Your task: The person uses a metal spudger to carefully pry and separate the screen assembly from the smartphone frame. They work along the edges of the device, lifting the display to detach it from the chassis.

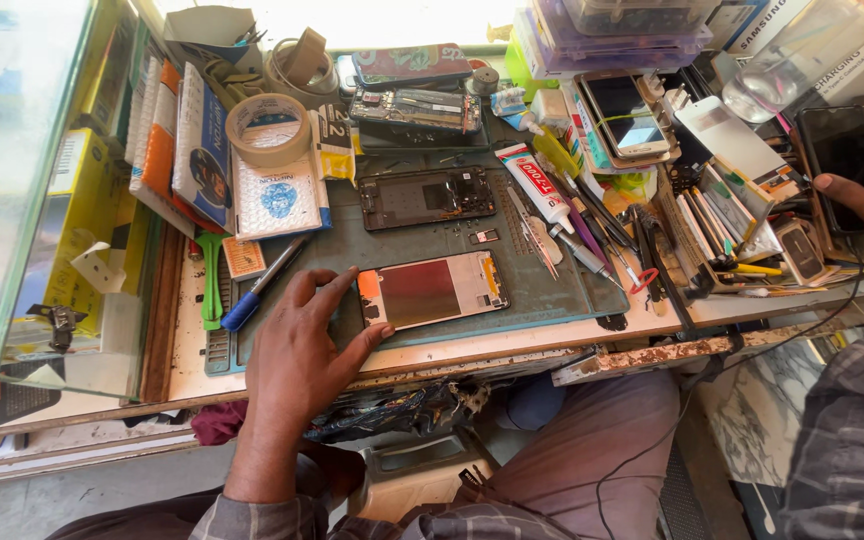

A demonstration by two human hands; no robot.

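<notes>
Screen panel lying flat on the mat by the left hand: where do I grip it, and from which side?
Probably by its two long edges, coming from above. The screen panel lies flat on the green mat, its right end free; the left hand already touches its left end, thumb at the corner, so pinch mid-length.

We see here a small phone repair shop, the kind with one crowded worktop [592, 335]. On a grey-green work mat [472, 240] lie an opened phone frame [427, 197], a loose screen panel [432, 290] and a bare circuit assembly [415, 110]. Beside them we find a tube of glue [534, 183], tweezers and thin tools [592, 235], rolls of tape [268, 128] and several whole phones [627, 117]. Boxes of accessories [612, 30] stand at the back, and a glass display case [12, 180] closes the left side, as in a shop counter.
</notes>
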